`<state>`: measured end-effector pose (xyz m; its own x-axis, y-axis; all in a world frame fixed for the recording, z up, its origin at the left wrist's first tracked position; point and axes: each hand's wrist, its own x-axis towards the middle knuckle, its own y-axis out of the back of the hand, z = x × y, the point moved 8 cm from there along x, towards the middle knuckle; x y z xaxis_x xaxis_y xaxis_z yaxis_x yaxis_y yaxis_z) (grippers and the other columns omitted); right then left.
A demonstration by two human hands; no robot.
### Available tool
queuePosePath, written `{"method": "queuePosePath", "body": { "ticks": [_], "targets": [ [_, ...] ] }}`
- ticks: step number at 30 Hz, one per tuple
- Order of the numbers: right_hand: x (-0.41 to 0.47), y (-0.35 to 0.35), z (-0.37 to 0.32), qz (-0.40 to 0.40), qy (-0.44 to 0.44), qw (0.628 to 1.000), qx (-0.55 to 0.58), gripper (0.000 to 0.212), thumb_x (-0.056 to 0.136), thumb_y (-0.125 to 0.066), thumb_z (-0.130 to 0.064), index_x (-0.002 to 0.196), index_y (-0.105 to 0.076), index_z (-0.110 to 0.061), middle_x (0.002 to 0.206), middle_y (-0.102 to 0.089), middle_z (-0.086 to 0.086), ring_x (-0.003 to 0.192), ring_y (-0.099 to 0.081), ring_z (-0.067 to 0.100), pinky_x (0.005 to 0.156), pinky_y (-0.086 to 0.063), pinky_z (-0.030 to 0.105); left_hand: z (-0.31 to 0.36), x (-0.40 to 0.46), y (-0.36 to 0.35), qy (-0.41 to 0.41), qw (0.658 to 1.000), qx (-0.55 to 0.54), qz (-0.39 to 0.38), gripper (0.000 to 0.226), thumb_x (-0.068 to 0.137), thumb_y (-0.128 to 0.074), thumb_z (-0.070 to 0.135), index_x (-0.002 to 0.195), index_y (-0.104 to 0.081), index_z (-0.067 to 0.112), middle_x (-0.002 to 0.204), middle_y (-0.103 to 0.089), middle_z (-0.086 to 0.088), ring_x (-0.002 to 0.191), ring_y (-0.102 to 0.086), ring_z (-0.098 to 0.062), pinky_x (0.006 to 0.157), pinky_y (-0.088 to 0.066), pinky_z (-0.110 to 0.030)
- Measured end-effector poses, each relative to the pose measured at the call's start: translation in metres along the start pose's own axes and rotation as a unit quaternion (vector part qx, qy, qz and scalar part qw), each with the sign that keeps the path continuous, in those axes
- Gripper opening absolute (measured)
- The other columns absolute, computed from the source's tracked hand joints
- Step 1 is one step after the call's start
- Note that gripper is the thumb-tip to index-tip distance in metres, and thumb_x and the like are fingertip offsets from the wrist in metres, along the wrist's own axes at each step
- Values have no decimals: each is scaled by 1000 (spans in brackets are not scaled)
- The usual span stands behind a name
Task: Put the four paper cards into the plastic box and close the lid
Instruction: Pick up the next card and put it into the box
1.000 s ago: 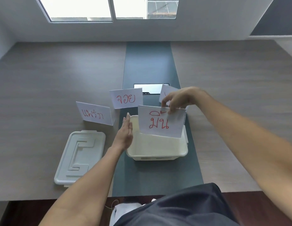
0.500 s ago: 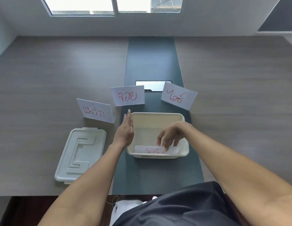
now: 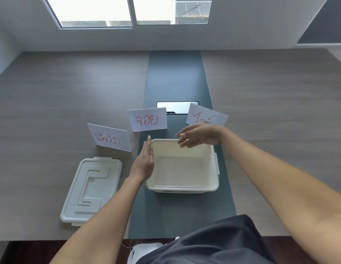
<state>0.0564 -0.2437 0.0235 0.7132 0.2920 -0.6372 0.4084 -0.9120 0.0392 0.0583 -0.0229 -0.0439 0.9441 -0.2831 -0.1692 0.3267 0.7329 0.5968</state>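
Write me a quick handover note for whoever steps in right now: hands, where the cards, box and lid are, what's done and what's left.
Left hand: open, flat against the left wall of the plastic box, steadying it.
Right hand: open and empty, above the box's far rim, near the right card.
Done: one card lies in the box along its near wall.
Left: three cards stand on the table beyond the box: the left card, the middle card and the right card. Put them in.
Then: the lid lies flat on the table left of the box; fit it on and close.
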Motion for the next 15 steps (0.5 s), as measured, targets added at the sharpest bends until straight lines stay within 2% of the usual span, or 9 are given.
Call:
{"method": "queuePosePath", "body": {
  "ticks": [3, 6, 8, 10, 11, 12, 14, 15],
  "targets": [
    [1, 31, -11, 103, 69, 991, 49, 27, 100, -56, -11, 124, -64, 0, 120, -69, 22, 106, -70, 35, 99, -55, 41, -4, -7, -2, 2, 1000, 2, -4, 53, 108, -21, 37, 158, -5, 39, 164, -12, 16, 151, -13, -8, 118, -18, -36],
    [-2, 66, -15, 242, 92, 966, 6, 19, 99, -55, -10, 110, -70, -5, 116, -72, 24, 86, -70, 25, 80, -59, 29, -11, -12, -2, 15, 1000, -10, -1, 53, 107, -23, 37, 156, -5, 45, 164, -12, 17, 150, -13, -5, 117, -15, -30],
    [-4, 87, -8, 331, 80, 938, -68, 21, 97, -52, -12, 105, -71, -14, 114, -73, 16, 86, -69, 24, 71, -56, 30, -13, -15, -3, 13, 1000, -12, 0, 53, 107, -23, 36, 156, -5, 45, 162, -11, 21, 150, -11, -4, 115, -14, -26],
    [4, 127, 2, 366, 47, 918, -142, 32, 97, -44, -11, 118, -67, -16, 123, -66, 9, 96, -66, 27, 67, -54, 29, -5, 6, -21, 20, 1000, -20, -11, 53, 108, -23, 31, 158, -6, 40, 157, -11, 28, 150, -10, -3, 113, -12, -20],
    [6, 139, 6, 374, 34, 908, -184, 38, 97, -41, -11, 128, -63, -17, 131, -59, 9, 103, -65, 28, 72, -53, 30, -2, 9, -26, 28, 999, -20, -13, 53, 108, -24, 29, 158, -6, 38, 155, -12, 29, 150, -10, -3, 112, -11, -19],
    [8, 144, 12, 378, 24, 897, -229, 44, 97, -40, -11, 136, -57, -18, 140, -52, 8, 113, -62, 30, 85, -51, 33, 2, 7, -24, 23, 1000, -12, -7, 53, 108, -24, 29, 158, -7, 37, 156, -13, 28, 150, -10, -3, 112, -11, -18],
    [11, 156, 17, 385, 0, 875, -292, 54, 95, -41, -13, 148, -46, -22, 153, -39, 8, 137, -45, 31, 111, -36, 40, 5, 7, -18, 26, 1000, -17, -1, 53, 108, -24, 29, 158, -7, 35, 160, -14, 23, 150, -10, -2, 114, -10, -19],
    [14, 160, 18, 384, -13, 868, -313, 58, 95, -42, -15, 152, -39, -23, 159, -31, 9, 145, -34, 30, 117, -26, 41, 4, 8, -14, 25, 1000, -18, 2, 53, 108, -24, 29, 159, -8, 35, 160, -14, 23, 150, -10, -1, 115, -10, -20]
  ]
}}
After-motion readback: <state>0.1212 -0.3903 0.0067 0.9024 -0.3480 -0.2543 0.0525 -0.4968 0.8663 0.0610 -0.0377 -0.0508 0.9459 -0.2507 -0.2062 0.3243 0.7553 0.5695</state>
